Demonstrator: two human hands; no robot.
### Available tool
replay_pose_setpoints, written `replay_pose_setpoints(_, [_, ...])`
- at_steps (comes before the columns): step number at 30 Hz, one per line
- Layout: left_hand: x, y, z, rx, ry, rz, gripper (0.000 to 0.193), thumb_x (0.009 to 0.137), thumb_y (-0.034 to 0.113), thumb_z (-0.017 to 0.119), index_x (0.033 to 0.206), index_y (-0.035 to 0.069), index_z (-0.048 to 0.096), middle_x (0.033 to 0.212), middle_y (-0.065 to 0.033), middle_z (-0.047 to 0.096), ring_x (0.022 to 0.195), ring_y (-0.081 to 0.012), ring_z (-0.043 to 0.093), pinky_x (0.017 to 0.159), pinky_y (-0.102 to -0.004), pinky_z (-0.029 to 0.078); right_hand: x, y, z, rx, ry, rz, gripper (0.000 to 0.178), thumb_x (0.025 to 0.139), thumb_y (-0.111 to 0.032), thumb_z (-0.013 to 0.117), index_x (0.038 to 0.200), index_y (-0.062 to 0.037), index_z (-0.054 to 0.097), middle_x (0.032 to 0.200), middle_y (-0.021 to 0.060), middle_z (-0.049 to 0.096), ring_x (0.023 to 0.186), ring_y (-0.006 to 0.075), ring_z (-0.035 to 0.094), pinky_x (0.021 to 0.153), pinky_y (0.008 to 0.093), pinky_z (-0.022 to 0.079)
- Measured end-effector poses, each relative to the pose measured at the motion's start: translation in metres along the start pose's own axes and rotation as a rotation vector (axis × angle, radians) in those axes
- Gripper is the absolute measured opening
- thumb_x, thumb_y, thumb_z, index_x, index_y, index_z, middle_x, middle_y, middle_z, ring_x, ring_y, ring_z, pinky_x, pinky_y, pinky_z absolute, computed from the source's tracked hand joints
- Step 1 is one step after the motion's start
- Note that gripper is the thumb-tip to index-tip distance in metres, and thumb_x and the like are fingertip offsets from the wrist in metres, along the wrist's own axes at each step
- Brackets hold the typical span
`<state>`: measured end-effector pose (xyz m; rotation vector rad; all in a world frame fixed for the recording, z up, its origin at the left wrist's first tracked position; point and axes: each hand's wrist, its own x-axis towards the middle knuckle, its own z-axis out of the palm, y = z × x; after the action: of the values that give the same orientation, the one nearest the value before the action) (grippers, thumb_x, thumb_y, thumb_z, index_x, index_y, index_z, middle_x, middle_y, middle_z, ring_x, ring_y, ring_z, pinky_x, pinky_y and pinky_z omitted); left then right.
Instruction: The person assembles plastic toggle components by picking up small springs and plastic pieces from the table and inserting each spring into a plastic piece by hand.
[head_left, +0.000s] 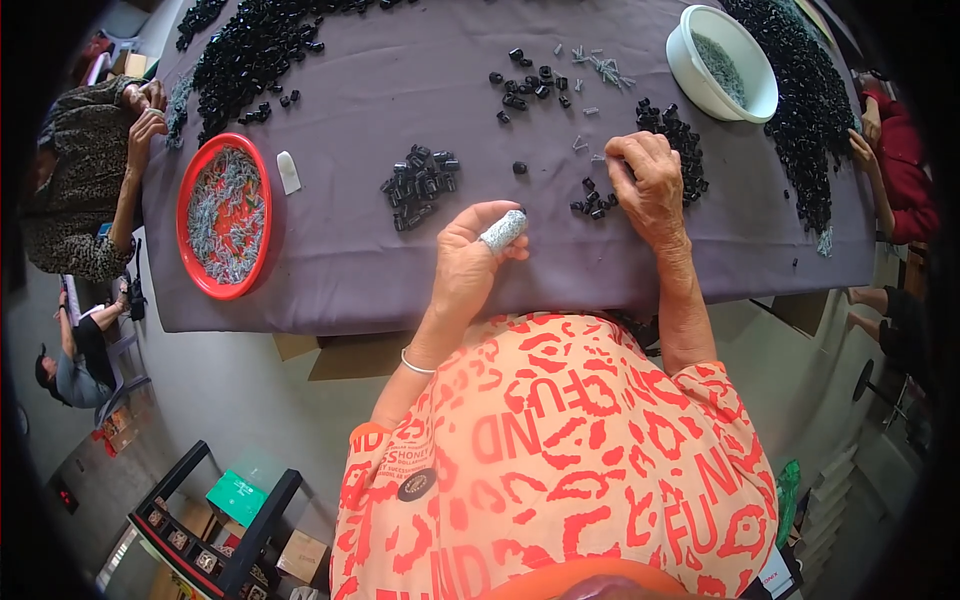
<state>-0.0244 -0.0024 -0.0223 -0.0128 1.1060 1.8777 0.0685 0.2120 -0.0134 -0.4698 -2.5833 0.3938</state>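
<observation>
My left hand [466, 250] is closed above the table's near edge. One of its fingers wears a silvery wrap [503, 231], and a small black cylindrical part [521, 211] shows at the pinched fingertips. To the right, my right hand [648, 182] is lowered over the cloth with its fingers curled together. What they grip is too small to make out. Close by its fingertips lie a few thin pale pins [581, 143] and a little group of black parts [596, 200]. Left of my hands sits a heap of black parts [418, 186]; a single black part [519, 168] lies between.
A red basin [182, 225] of pale pins stands at the left beside a white piece [288, 172]. A white tub [682, 70] with similar pins is at the far right. Large black heaps [235, 75] line the far side. Other people's hands [148, 112] work at both table ends.
</observation>
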Motion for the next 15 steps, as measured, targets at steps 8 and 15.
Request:
replay_pose_setpoints(8, [0.0001, 0.0014, 0.0001, 0.032, 0.006, -0.003, 0.017, 0.084, 0.002, 0.061, 0.101, 0.000, 0.061, 0.087, -0.0068, 0.063, 0.072, -0.0128, 0.062, 0.064, -0.0251, 0.053, 0.0039, 0.0080, 0.0024, -0.057, -0.104, -0.036, 0.009, 0.075, -0.008, 0.064, 0.083, -0.0112, 0.061, 0.081, 0.0007, 0.056, 0.081, 0.0197, 0.054, 0.068, 0.0336, 0.038])
replay_pose_setpoints(15, [0.0015, 0.0020, 0.0009, 0.036, -0.006, -0.007, 0.017, 0.084, 0.002, 0.062, 0.101, -0.001, 0.061, 0.087, -0.0069, 0.063, 0.071, -0.0124, 0.062, 0.064, -0.0252, 0.053, 0.0060, -0.0005, -0.0061, -0.005, -0.036, -0.041, 0.009, 0.074, -0.009, 0.065, 0.081, -0.0111, 0.061, 0.079, 0.0001, 0.055, 0.080, 0.0192, 0.054, 0.070, 0.0338, 0.039])
